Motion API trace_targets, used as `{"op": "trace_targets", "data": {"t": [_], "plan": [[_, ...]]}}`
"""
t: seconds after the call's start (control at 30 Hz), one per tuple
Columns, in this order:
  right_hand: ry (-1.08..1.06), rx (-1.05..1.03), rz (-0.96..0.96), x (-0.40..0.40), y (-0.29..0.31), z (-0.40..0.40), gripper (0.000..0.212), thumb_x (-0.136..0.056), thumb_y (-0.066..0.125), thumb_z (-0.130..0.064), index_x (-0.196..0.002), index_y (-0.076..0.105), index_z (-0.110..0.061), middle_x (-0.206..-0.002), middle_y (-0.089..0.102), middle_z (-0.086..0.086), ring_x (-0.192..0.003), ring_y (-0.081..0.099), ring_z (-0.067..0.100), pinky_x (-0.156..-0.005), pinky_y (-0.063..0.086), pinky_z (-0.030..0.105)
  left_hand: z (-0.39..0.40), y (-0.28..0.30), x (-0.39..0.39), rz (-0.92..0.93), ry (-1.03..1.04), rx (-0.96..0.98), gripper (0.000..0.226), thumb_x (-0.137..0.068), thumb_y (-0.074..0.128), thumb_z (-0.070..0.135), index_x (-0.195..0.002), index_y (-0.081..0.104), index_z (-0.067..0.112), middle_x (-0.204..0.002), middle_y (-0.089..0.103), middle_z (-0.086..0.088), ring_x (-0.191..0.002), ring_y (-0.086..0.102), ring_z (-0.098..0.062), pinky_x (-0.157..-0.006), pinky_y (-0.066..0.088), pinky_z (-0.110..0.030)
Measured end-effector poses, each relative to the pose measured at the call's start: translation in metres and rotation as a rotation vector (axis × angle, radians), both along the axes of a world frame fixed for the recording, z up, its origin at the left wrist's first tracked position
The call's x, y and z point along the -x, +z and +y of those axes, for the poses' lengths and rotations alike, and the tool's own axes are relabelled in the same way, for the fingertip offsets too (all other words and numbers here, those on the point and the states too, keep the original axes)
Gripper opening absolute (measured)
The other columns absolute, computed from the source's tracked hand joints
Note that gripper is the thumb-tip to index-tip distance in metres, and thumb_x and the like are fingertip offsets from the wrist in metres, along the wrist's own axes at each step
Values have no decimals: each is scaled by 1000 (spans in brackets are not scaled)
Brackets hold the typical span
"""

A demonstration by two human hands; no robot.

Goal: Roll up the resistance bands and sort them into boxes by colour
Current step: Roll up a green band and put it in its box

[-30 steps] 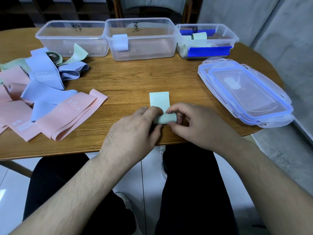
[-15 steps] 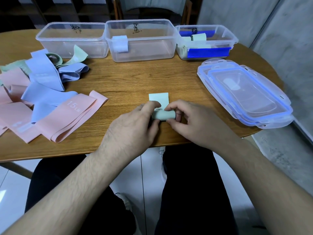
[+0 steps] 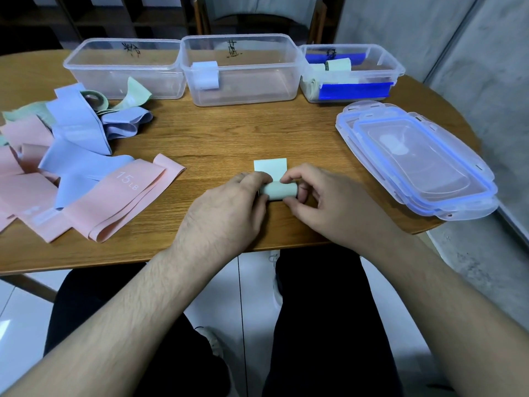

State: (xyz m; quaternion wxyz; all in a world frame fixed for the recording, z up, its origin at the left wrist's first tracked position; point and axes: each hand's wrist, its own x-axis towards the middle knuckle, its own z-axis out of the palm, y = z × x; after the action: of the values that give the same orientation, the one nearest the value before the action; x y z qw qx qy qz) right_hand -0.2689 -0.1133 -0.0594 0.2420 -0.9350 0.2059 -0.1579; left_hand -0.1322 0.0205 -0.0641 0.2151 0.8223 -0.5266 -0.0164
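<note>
1. Hands first: your left hand (image 3: 229, 204) and right hand (image 3: 317, 202) meet near the front edge of the wooden table (image 3: 229, 133), both forearms reaching in from below and converging on one spot.
2. Your left hand lies knuckles up, fingers curled over the left end of the green band (image 3: 277, 188) — clamped on it, the thumb tucked out of sight.
3. Your right hand pinches the roll's right end; the forefinger arches over the top, the thumb presses from the near side, and the other fingers curl behind.
4. That band is mostly rolled into a short cylinder lying on the table between your hands, with a flat tail (pale green) stretching away from you.
5. Loose bands (image 3: 71, 167) — pink, blue and green — lie heaped at your left, one pink strip marked 15 LB.
6. Three clear boxes stand in a row at the far edge: the left box (image 3: 120, 81), the middle box (image 3: 240, 87) with a pale blue roll (image 3: 205, 75) inside, and the right box (image 3: 352, 81) holding green rolls (image 3: 339, 65).
7. Stacked lids (image 3: 415, 159) rest at your right, well apart from your hands.
</note>
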Motion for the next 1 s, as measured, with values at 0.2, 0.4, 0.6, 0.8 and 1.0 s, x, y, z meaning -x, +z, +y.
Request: {"op": "trace_targets", "data": {"t": [0.2, 0.4, 0.6, 0.8, 1.0], "plan": [[-9, -65, -11, -4, -2, -5, 25, -90, 67, -23, -114, 64, -29, -81, 59, -9, -70, 51, -1, -62, 34, 13, 0, 2, -1, -33, -12, 35, 34, -97, 50, 31, -131, 49, 28, -113, 64, 3, -97, 65, -27, -72, 47, -36], [-3, -49, -9, -8, -2, -9, 31, -90, 67, -23, -121, 65, -27, -81, 59, -7, -72, 50, -6, -64, 33, 10, -4, 5, -4, -68, -11, -20, 30, -96, 51, 35, -125, 49, 27, -116, 60, 4, -95, 65, -29, -72, 52, -41], [16, -3, -12, -9, -2, -9, 34, -89, 68, -22, -121, 59, -27, -82, 58, -6, -71, 49, -2, -63, 34, 11, -11, 8, -10, -72, -1, -57, 32, -95, 52, 35, -127, 51, 26, -124, 59, 5, -104, 63, -27, -79, 51, -40], [-4, 17, 42, -15, -2, -15, 32, -88, 68, -27, -119, 60, -31, -88, 57, -10, -79, 49, -3, -65, 33, 11, -15, 5, -15, -33, -23, -98, 41, -91, 59, 40, -129, 50, 27, -125, 57, 5, -111, 59, -22, -88, 49, -39], [-8, -18, 34, -22, 0, -17, 28, -84, 70, -23, -110, 61, -27, -80, 59, -7, -75, 50, -3, -64, 32, 11, -20, 3, -19, -17, -40, -73, 34, -93, 58, 36, -124, 53, 23, -119, 59, 2, -107, 61, -24, -84, 48, -38]]}}
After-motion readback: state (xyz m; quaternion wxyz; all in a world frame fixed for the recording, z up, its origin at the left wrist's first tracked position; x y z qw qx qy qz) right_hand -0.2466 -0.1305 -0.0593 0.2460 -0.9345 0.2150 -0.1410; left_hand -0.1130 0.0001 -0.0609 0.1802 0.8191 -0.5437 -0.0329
